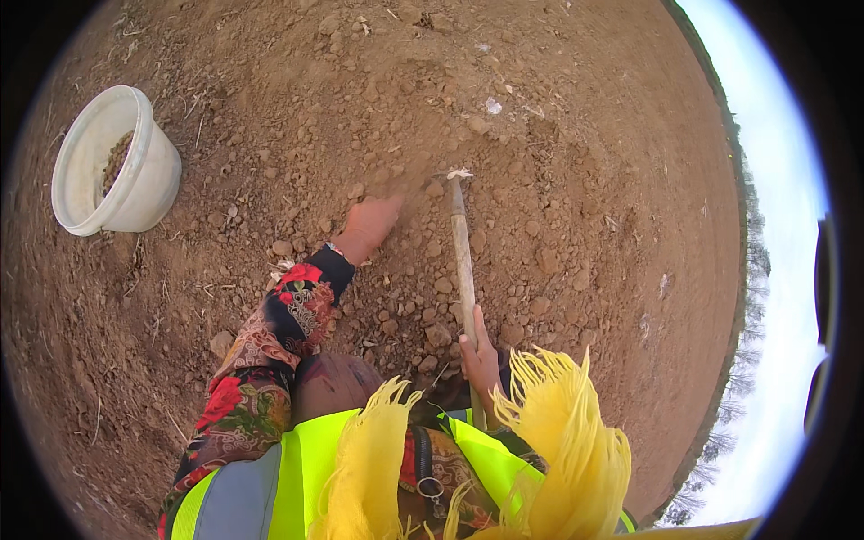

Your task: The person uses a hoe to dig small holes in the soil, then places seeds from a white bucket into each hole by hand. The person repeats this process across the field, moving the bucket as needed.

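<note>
My left hand (371, 221) reaches low over brown soil (405, 270), blurred, its fingertips pointing towards the head of a long-handled tool. Whether it holds anything is hidden. The wooden handle (464, 263) runs from near my body up to a metal socket, with something whitish at its tip; the blade is mostly hidden in the soil. My right hand (480, 361) rests against the lower handle, fingers stretched along it; its full hold is not clear. A white plastic bucket (158, 175) stands tilted in view at the far left, with small brown granules or seeds (116, 162) inside.
Soil clods (439, 334) and stones lie around the handle. Scraps of clear plastic (493, 106) lie beyond the tool head. Yellow fringed scarf ends (567, 432) hang before my body, near my right hand. Trees (742, 351) line the field's edge at right.
</note>
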